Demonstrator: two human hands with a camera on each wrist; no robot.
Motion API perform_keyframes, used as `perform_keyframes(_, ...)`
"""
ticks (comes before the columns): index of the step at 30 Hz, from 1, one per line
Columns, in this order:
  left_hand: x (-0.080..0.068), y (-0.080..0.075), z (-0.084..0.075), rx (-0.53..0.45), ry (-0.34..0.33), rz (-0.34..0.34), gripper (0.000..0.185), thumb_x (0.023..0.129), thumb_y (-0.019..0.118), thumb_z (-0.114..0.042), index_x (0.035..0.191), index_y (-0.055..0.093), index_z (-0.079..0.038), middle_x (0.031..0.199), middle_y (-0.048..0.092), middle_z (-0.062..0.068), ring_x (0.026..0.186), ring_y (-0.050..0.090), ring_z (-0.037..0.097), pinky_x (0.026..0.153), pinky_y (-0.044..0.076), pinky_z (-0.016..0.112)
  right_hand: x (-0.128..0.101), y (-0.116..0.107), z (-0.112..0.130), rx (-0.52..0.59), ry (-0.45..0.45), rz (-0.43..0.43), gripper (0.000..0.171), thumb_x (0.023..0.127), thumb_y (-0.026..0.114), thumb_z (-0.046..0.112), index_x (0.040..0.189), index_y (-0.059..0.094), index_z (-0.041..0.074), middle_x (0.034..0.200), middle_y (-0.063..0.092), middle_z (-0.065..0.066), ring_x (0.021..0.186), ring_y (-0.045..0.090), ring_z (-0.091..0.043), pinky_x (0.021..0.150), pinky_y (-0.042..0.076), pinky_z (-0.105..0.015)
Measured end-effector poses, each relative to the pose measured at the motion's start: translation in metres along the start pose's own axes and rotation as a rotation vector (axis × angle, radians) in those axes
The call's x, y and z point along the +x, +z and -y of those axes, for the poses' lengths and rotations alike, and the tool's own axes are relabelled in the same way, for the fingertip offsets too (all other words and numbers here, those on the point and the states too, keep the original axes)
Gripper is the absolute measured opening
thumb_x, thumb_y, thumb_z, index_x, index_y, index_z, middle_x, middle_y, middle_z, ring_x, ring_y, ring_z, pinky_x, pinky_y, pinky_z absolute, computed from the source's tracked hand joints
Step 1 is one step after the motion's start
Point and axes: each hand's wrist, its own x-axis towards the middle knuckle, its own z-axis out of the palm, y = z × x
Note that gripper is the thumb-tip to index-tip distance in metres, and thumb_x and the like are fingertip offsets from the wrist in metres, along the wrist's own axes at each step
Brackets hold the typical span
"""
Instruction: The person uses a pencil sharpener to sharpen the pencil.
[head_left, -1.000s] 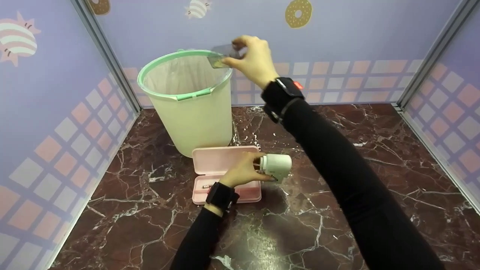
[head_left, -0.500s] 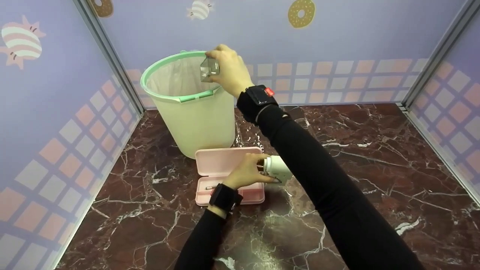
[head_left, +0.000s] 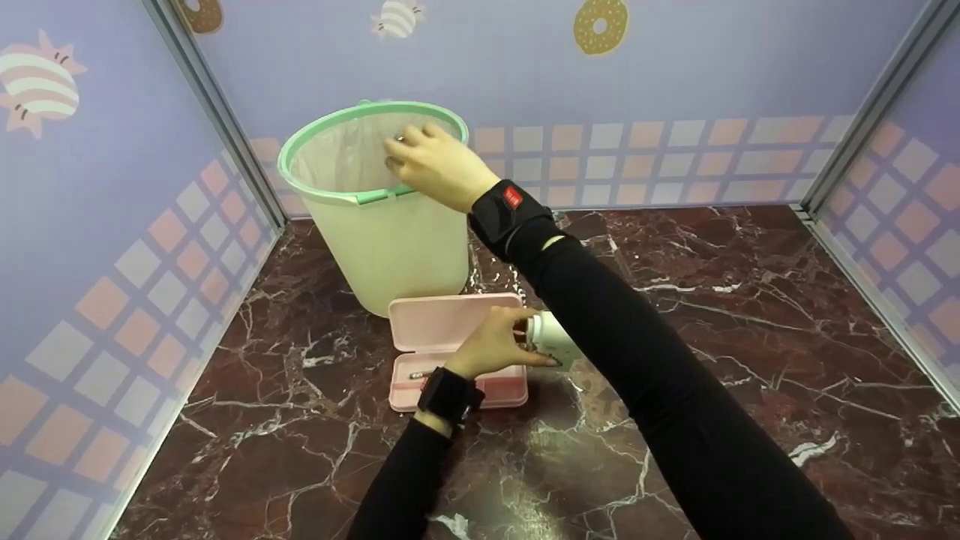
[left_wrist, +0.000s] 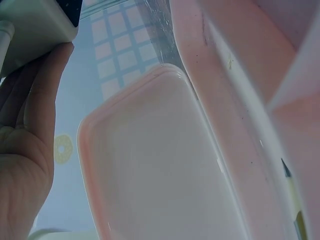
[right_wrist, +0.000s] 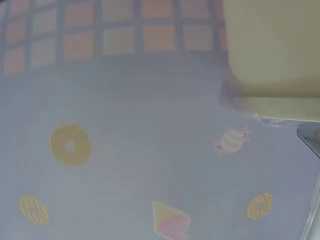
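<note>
Dark marble table (head_left: 750,360), veined white. Near centre: pink case (head_left: 450,330), lid open, lying flat; a pencil rests in its tray. Left hand (head_left: 491,346), grip clenched round a small white device (head_left: 553,339) just right of the case; likely light, rigid, smooth plastic, best held about its body. Behind: pale green bin (head_left: 390,232) with liner. Right hand (head_left: 435,161) over the rim, fingers curled; whether it holds anything cannot be told.

left grip (left_wrist: 25,145) holds white device (left_wrist: 35,22) beside open pink case (left_wrist: 165,165).
</note>
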Motion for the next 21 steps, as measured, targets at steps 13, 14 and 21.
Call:
perform_keyframes(13,-0.001,0.003,0.002,0.023,0.005,-0.003,0.052,0.067,0.091,-0.023,0.112,0.070,-0.006,0.093,0.075,0.007,0.078,0.068,0.008,0.072,0.057,0.022,-0.004,-0.004,0.004,-0.189,-0.146,-0.041,0.027,0.099,0.045,0.006,0.110,0.070,0.000,0.124,0.062,-0.011,0.115,0.057,-0.030,0.097,0.047,-0.041)
perform_keyframes(14,-0.001,0.003,0.002,0.019,-0.001,0.002,0.052,0.067,0.091,-0.022,0.111,0.070,-0.006,0.093,0.075,0.007,0.078,0.068,0.008,0.072,0.057,0.022,-0.004,-0.005,0.003,-0.196,-0.144,-0.041,0.027,0.099,0.045,0.005,0.110,0.070,0.000,0.125,0.062,-0.011,0.116,0.057,-0.030,0.098,0.047,-0.041)
perform_keyframes(21,-0.001,0.003,0.001,-0.004,-0.084,0.026,0.049,0.066,0.091,-0.024,0.107,0.071,-0.008,0.094,0.075,0.003,0.080,0.069,0.009,0.075,0.058,0.024,-0.012,-0.010,-0.013,-0.223,-0.058,-0.062,0.034,0.095,0.048,-0.006,0.125,0.063,0.000,0.128,0.062,-0.012,0.114,0.061,-0.028,0.093,0.052,-0.037)
